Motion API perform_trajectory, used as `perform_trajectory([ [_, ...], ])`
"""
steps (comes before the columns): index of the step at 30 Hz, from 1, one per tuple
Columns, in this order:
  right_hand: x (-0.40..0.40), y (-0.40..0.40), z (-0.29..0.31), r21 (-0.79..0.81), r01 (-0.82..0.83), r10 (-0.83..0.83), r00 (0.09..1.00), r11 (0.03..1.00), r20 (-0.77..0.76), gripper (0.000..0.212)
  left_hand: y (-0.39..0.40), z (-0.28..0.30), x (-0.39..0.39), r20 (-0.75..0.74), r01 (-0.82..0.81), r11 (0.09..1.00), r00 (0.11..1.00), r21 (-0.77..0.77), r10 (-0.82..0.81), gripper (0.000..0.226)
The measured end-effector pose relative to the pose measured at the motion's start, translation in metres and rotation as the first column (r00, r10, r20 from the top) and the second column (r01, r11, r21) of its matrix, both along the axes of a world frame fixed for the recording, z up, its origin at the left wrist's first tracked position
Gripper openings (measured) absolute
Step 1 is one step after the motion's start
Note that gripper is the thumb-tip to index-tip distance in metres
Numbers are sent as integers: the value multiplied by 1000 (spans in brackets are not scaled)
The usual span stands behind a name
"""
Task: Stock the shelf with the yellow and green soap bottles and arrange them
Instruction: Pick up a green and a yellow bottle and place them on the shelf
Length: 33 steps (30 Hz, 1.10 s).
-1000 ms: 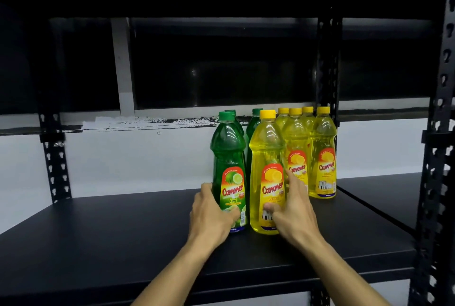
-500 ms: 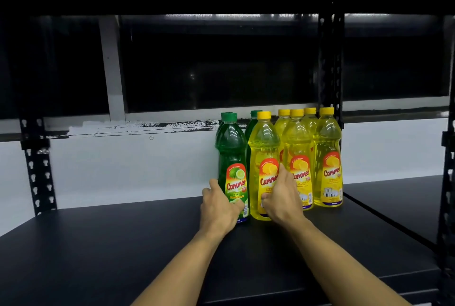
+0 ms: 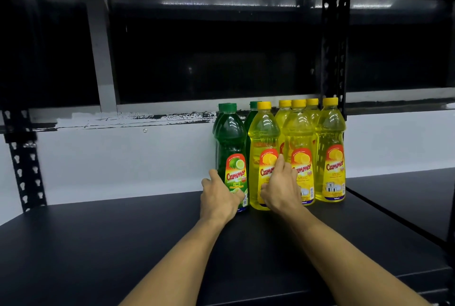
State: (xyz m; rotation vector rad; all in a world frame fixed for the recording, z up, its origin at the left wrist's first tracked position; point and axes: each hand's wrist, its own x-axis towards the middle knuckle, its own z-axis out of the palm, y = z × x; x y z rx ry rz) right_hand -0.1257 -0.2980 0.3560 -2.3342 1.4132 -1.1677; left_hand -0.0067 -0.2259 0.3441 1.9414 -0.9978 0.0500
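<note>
On the black shelf (image 3: 123,244) a cluster of soap bottles stands upright near the back wall. My left hand (image 3: 219,197) grips the base of the front green bottle (image 3: 230,138). My right hand (image 3: 280,187) grips the front yellow bottle (image 3: 262,133) beside it, fingers curled over its label. More green bottles (image 3: 251,113) stand behind these two. To the right stand several yellow bottles (image 3: 330,148) in rows, touching each other.
A black perforated upright (image 3: 334,47) rises behind the yellow bottles and another upright (image 3: 22,157) stands at the left. A second black shelf board (image 3: 406,194) adjoins on the right. A white wall and dark window run behind.
Both hands have pushed the front green and yellow bottles back along the shelf until they line up with the other bottles. The camera moved closer.
</note>
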Motion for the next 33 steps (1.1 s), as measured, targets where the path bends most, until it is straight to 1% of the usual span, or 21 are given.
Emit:
perform_trajectory([
  [6,2,-1,-1,-31,33,-34,998,999,-43,90,-3,0,1,-2,-6,1000,1000,0,6,67],
  [19,3,-1,1,-21,44,-45,996,999,-76,95,-4,-3,0,7,-10,1000,1000,7,10,70],
  [24,4,1,-1,-5,23,-24,998,1000,-60,101,-4,-3,1,11,-2,1000,1000,11,2,71],
  [28,2,5,-6,-11,1,-1,1000,1000,-20,98,-2,-2,2,4,26,999,1000,26,-26,72],
  [31,-3,11,-6,16,-33,32,999,999,10,96,5,-2,1,9,32,999,999,37,-32,84],
  [33,-8,17,-4,26,-43,42,999,999,25,94,14,-1,-1,31,22,999,999,28,-23,87],
])
